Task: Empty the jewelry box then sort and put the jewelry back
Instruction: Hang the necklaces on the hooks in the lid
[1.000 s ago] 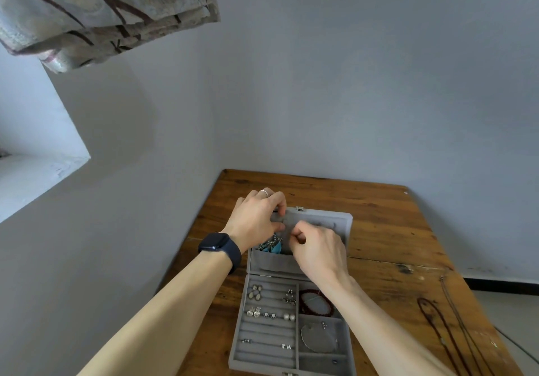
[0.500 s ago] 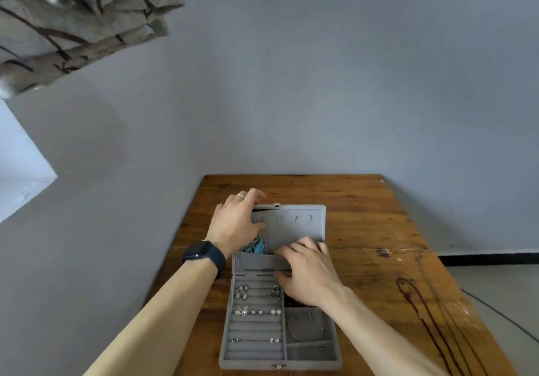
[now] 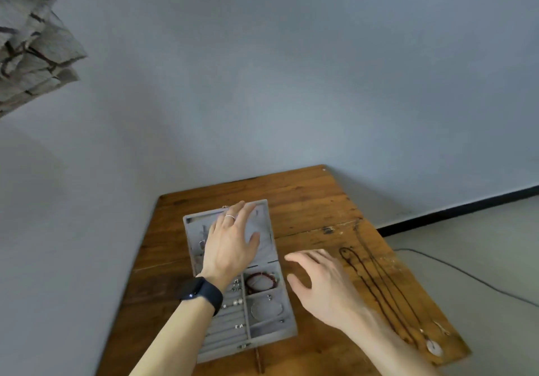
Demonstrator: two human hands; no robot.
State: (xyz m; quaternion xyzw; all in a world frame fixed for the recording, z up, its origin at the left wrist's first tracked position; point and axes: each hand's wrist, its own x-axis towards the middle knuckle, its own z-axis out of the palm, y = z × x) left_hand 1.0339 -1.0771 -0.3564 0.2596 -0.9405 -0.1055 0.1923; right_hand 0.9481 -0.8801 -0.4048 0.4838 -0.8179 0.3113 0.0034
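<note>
Head view, items as seen from beside the table.

- Jewelry box [image 3: 274, 333]: grey, lying open flat on the wooden table [image 3: 306, 200], lid half toward the wall.
- Left hand [image 3: 230, 244]: laid flat on the lid's lining, fingers straight, grasping nothing. Thin ring [image 3: 230, 216] on one finger, dark watch [image 3: 201, 292] on the wrist.
- Right hand [image 3: 320, 285]: poised over the table just right of the box, fingers spread and loose, empty.
- Tray, right side: red bead bracelet [image 3: 261, 282] in the farther compartment.
- Tray, left side: small earrings [image 3: 236, 302] along the ridged rows.
- Table, right part: dark cord necklace [image 3: 376, 282] stretched out, with a pale round pendant [image 3: 433, 348] at its near end.
- Upper left: patterned curtain [image 3: 29, 54].
</note>
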